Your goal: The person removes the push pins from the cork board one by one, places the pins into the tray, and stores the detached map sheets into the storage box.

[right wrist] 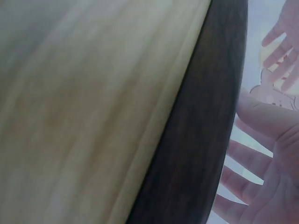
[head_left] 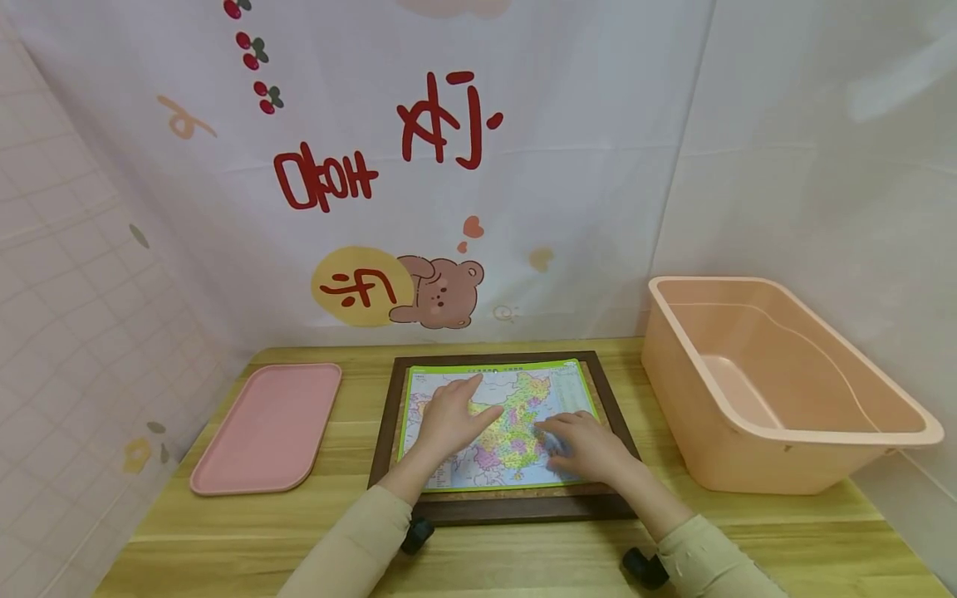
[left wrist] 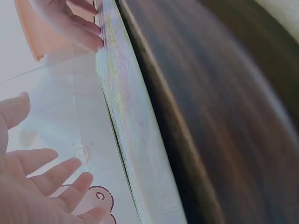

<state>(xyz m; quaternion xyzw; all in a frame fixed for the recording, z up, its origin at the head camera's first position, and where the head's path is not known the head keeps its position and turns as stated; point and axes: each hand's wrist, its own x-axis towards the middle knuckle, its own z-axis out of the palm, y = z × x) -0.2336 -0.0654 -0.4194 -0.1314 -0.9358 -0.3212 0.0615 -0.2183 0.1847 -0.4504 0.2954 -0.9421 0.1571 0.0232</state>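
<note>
A colourful map sheet with a green border lies on a cork board in a dark wooden frame, flat on the table. Over the map's left half my left hand hovers with its fingers spread, and the left wrist view shows this hand apart from the sheet, holding nothing. My right hand is at the map's right part with its fingers extended. In the right wrist view the right hand has its fingers spread; whether the fingertips touch the map cannot be told.
To the left on the wooden table lies a pink tray. A deep peach-coloured plastic tub stands at the right. Behind the table hangs a white printed cloth with red characters and a bear.
</note>
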